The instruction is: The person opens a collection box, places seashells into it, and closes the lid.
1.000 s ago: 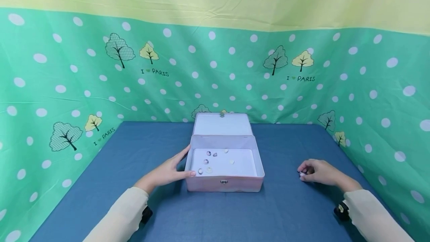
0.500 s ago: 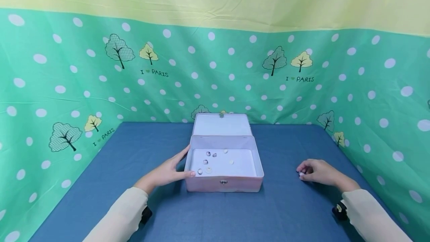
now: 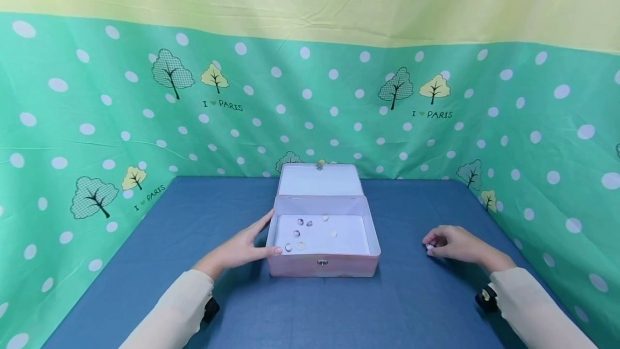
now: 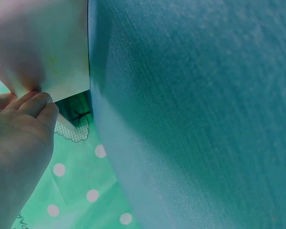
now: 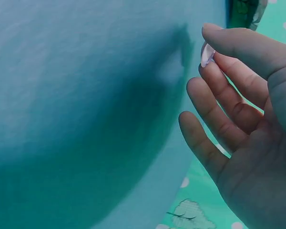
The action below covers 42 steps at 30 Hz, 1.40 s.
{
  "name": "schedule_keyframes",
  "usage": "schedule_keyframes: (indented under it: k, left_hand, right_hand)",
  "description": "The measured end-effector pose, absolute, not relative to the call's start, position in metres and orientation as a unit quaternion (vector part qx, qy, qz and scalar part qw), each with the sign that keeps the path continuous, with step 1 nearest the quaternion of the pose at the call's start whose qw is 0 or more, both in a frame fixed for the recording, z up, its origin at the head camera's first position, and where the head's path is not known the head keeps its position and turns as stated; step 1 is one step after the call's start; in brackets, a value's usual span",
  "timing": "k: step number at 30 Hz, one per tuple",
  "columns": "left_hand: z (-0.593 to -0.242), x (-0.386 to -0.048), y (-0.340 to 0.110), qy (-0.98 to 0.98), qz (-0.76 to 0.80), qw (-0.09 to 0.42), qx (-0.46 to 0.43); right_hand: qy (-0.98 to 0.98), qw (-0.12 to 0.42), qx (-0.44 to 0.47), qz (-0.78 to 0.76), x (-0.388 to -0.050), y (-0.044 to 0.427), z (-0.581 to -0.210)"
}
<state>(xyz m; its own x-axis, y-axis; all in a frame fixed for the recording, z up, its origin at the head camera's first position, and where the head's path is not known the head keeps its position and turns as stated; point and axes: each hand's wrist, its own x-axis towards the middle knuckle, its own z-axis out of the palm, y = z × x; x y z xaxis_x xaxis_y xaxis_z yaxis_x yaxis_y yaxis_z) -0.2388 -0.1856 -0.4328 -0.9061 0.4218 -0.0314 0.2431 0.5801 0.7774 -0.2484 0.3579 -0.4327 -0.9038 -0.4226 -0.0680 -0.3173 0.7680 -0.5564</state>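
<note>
A pale pink tin box (image 3: pixel 323 266) stands with its lid (image 3: pixel 319 179) tipped back. Inside lie several small shell-like pieces, some dark purple and white, such as one dark piece (image 3: pixel 296 234), others cream, such as one pale piece (image 3: pixel 333 234). My left hand (image 3: pixel 239 245) grips the box's left side, thumb over the front corner and fingers along the outer wall. Its fingertips touch that wall in the left wrist view. Right of the box, my right hand (image 3: pixel 455 244) pinches a small whitish shell (image 5: pixel 208 55) between thumb and fingers, low over the table; its other fingers are loosely bent.
A blue cloth covers the table (image 3: pixel 329 311). Green and yellow printed curtain (image 3: pixel 334 96) closes off the back and both sides. A metal clasp (image 3: pixel 322 263) sits on the box's front.
My right hand has shifted slightly left and up in the head view, with the shell in its fingers. The left hand and box have stayed in place.
</note>
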Motion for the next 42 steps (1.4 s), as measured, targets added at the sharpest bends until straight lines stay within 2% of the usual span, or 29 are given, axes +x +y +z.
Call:
schedule_keyframes:
  k: [16, 30, 42]
  left_hand:
    - [-0.432, -0.238, -0.185, 0.879, 0.422, 0.106, 0.192]
    - [-0.433, -0.239, -0.186, 0.882, 0.419, 0.111, 0.186]
    - [-0.433, -0.24, -0.186, 0.88, 0.422, 0.11, 0.186]
  right_hand:
    - [0.931, 0.011, -0.267, -0.247, -0.264, 0.319, -0.386]
    - [0.918, 0.006, -0.311, -0.246, -0.272, 0.279, -0.369]
    - [0.901, 0.017, -0.366, -0.232, -0.281, 0.218, -0.356]
